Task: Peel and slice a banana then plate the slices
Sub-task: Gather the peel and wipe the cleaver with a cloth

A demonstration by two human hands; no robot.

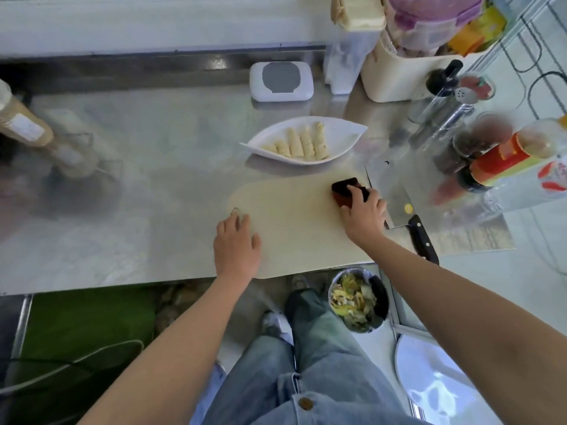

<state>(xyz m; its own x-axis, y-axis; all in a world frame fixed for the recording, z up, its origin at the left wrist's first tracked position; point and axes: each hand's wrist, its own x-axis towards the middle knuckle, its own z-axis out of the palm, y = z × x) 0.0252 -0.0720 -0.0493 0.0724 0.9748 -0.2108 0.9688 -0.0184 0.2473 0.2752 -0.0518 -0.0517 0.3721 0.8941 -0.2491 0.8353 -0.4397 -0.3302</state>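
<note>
Slices of banana [302, 142] lay in neat rows on the white leaf-shaped plate [346, 130], which stood on the worktop [153, 179] just beyond the far edge of the cutting board [294, 228]. It was close enough for loading straight off the board, yet clear of the cutting area. With the fruit plated and no banana left on the board, the task proper looked finished and the work in hand seemed to be cleaning up.

The right grip [365, 216] was clenched around a dark sponge [345, 187], fingers curled over its top and pressing it onto the far right part of the board, probably to wipe off residue. The left grip [236, 243] was released and held nothing. It lay flat, fingers extended, on the board's near left part, most likely to stop the board sliding on the smooth metal under the sponge.

The knife [422, 237] lay on the worktop just right of the board, handle toward the near edge, out of the wiping path. Below the near edge of the worktop stood a bin [379, 294] holding peel scraps [352, 299], set where waste could be swept straight down.
</note>
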